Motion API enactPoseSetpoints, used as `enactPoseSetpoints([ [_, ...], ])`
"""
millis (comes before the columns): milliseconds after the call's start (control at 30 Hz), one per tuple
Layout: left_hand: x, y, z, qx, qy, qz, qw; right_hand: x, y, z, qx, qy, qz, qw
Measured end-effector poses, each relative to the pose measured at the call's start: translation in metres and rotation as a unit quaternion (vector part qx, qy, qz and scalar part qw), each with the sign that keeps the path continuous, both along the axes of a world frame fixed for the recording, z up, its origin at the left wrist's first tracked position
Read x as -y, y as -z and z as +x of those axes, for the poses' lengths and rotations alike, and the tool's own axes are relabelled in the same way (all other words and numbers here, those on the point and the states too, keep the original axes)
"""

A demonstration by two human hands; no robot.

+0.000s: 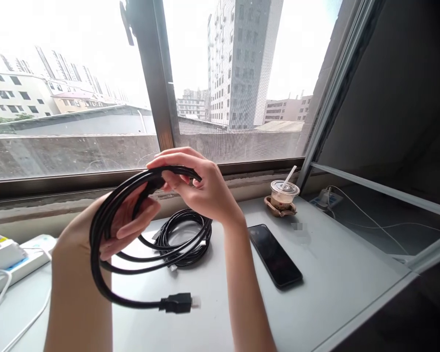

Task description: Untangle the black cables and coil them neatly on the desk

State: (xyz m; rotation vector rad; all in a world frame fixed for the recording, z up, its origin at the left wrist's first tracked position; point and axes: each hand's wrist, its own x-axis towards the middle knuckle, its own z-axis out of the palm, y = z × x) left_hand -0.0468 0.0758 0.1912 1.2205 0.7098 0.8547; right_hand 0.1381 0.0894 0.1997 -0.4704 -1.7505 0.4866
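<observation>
A thick black cable (95,244) hangs in several loops between my two hands, above the table. My left hand (132,230) is closed around the loops on the left side, its fingers curled inside the coil. At the top of the coil, my right hand (194,181) grips the strands between thumb and fingers. One end of the cable, a black plug with a pale cap (179,302), dangles below the loops and points right. Beneath and behind the hands, a second coiled black cable (201,254) lies on the table, partly hidden by the held loops.
A black phone (275,256) lies on the white table (337,274) at the right. Behind it, a lidded cup with a straw (284,193) stands in a brown holder. A white power strip (33,259) with plugs and cords sits at the left. A window (227,83) rises at the back.
</observation>
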Motion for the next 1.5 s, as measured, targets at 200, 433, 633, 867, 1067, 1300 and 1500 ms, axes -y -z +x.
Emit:
enactPoseSetpoints([
  [200, 0.0, -0.005, 0.009, 0.01, 0.11, 0.006, 0.994, -0.009, 0.005, 0.008, 0.007, -0.193, -0.063, 0.979],
  [433, -0.007, 0.007, 0.014, 0.056, 0.183, -0.043, 0.981, -0.004, 0.004, 0.015, 0.024, -0.155, -0.087, 0.984],
  [633, -0.004, 0.006, 0.019, 0.091, 0.156, -0.061, 0.982, 0.0, 0.001, 0.025, 0.064, -0.158, -0.073, 0.983],
  [867, 0.002, 0.003, 0.029, 0.096, 0.094, -0.05, 0.99, 0.001, 0.003, 0.021, 0.059, -0.08, -0.065, 0.993],
  [1067, -0.001, 0.0, 0.03, 0.103, 0.063, -0.004, 0.993, 0.001, 0.004, 0.019, 0.002, -0.004, -0.05, 0.999],
  [1300, 0.01, -0.007, 0.021, 0.015, -0.078, 0.144, 0.986, -0.002, 0.001, 0.014, -0.129, 0.093, -0.032, 0.987],
  [1500, 0.004, -0.005, 0.023, -0.061, -0.219, 0.188, 0.955, -0.009, 0.002, 0.008, -0.203, 0.077, -0.075, 0.973],
])
